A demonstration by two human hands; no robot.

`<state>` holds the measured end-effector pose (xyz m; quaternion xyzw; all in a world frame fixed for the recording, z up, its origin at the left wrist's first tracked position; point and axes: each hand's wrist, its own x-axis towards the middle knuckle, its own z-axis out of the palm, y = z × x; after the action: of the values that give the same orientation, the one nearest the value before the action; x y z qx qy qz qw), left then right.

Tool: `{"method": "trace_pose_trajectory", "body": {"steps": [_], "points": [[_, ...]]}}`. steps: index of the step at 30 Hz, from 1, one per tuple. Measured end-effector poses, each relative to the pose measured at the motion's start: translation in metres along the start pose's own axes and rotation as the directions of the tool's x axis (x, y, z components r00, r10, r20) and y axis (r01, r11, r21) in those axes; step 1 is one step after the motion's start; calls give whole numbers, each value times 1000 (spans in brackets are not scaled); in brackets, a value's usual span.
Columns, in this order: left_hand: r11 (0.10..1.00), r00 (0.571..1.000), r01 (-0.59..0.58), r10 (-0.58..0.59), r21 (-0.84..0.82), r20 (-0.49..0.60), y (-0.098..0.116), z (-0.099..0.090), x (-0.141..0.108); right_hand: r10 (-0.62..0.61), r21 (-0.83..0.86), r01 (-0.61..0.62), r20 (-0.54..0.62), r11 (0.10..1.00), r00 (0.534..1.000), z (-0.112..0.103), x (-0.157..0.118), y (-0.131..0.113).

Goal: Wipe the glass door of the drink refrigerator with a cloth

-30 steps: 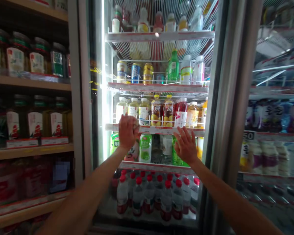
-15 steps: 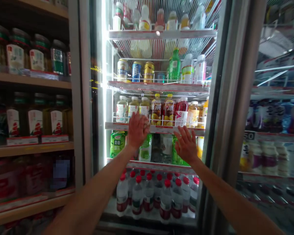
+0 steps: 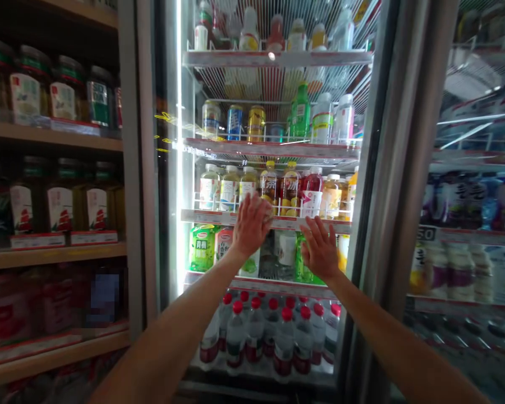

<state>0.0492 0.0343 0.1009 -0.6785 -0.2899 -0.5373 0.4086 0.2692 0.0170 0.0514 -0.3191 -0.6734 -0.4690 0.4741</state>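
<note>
My left hand (image 3: 251, 225) is raised with its fingers stretched upward, in front of the price rail under the tea bottles. A blurred pale patch shows by its fingertips; I cannot tell what it is. To its right, my right hand (image 3: 318, 247) is spread in front of green bottles, holding nothing. Both hands seem to be at the glass front of a lit drinks cooler; contact is unclear. Nearest above them stand dark bottles with yellow caps (image 3: 269, 182) and a red drink bottle (image 3: 312, 193). A green pack (image 3: 202, 247) stands lower left.
Red-capped water bottles (image 3: 284, 342) fill the cooler's bottom. Cans (image 3: 234, 122) and a green bottle (image 3: 300, 112) stand on an upper shelf. Wooden shelves (image 3: 54, 255) with jars are at the left. A metal frame (image 3: 408, 168) separates another drinks cooler at the right.
My left hand has moved a little to the right, closer to my right hand, showing more of a red-labelled pack behind it. My right hand has stayed almost in place.
</note>
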Motion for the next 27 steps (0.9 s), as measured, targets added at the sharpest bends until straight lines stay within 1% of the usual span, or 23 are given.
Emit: {"method": "trace_pose_trajectory", "body": {"steps": [1,2,3,5,7,9,10,13,14,15,17,18,20,22,24,25,26,27], "points": [[997,996,-71,72,-18,51,11,5,0,8,23,-8,-10,1000,1000,-2,2,-1],[993,989,-117,119,-32,91,21,10,1,17,55,-16,-26,998,1000,-5,4,-4],[990,984,-133,137,-39,113,30,15,2,24,96,-19,-48,995,999,-7,8,-7],[994,987,-108,111,-32,113,42,21,6,24,203,-5,-92,979,996,-12,16,-15],[995,989,-95,97,-24,109,43,21,9,19,308,12,-98,951,995,-13,26,-23],[994,986,-108,110,-22,126,34,14,8,28,365,-1,-68,931,997,-11,34,-31],[992,981,-126,128,-25,145,26,9,7,32,367,-12,-48,930,998,-9,36,-34],[978,954,-207,209,-33,215,-3,-9,-3,30,272,-31,6,962,1000,-3,43,-45],[978,955,-209,207,-13,213,-14,-14,-6,42,216,-45,17,975,999,0,46,-49],[982,965,-186,178,21,194,-23,-18,-10,63,156,-65,19,986,998,2,50,-55],[990,989,-92,77,109,129,-40,-23,-16,103,53,-103,-4,993,995,10,59,-68],[988,994,-48,34,147,103,-46,-24,-18,109,21,-108,-22,994,994,15,65,-74],[980,996,-24,5,196,94,-52,-23,-21,74,-17,-75,-46,997,996,24,73,-81],[973,995,-35,12,228,99,-54,-22,-22,9,-38,-11,-54,999,999,28,76,-75],[967,995,-46,22,251,96,-52,-21,-23,-23,-61,20,-49,998,999,25,69,-51],[965,995,-48,23,259,100,-51,-21,-23,-12,-74,8,-53,997,999,20,63,-34],[963,994,-46,18,267,105,-50,-21,-23,46,-98,-53,-70,994,997,13,57,-14],[961,994,-40,10,274,113,-49,-21,-23,130,-124,-145,-117,982,985,7,52,6]]}}
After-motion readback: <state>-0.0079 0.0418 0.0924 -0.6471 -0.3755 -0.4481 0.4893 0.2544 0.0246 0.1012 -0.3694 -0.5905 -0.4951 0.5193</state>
